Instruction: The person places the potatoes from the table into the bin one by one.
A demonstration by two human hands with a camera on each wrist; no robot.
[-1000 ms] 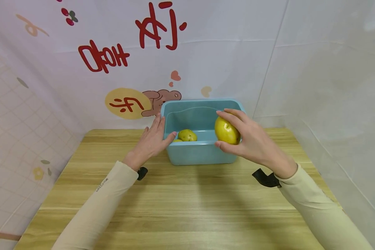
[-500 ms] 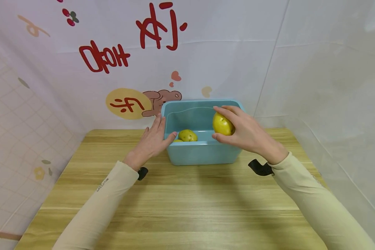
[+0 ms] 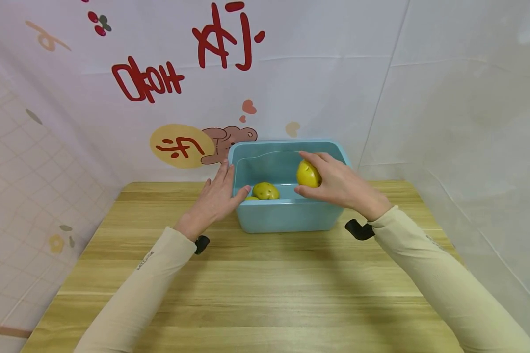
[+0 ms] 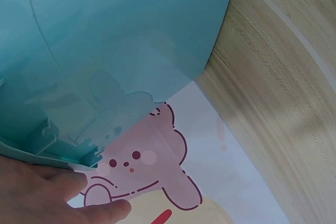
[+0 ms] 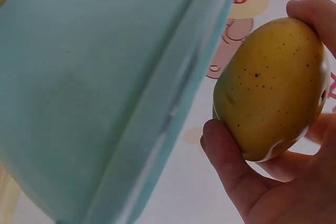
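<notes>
In the head view, a light blue plastic bin [image 3: 291, 216] stands on the table against the back wall. My right hand [image 3: 340, 182] grips a yellow potato [image 3: 308, 174] between thumb and fingers, over the bin's right half. Dark specks dot that potato [image 5: 273, 87] in the right wrist view. My left hand [image 3: 214, 198] rests at the bin's left side, its fingers straight along the wall and its thumb over the front rim. Inside the bin at the left lies another potato [image 3: 266, 191]. Part of one more yellow piece [image 3: 251, 198] shows beside it, mostly hidden by the thumb and rim.
The wood-grain table [image 3: 265, 294] stretches in front of the bin. A white wall covering [image 3: 318, 88] with red characters and a cartoon bear [image 3: 231, 139] rises right behind it. Another white wall [image 3: 468, 147] borders the table on the right.
My right hand has carried the potato leftward and slightly toward the back, from the bin's front right rim to over its inside. The left hand and the bin have stayed in place.
</notes>
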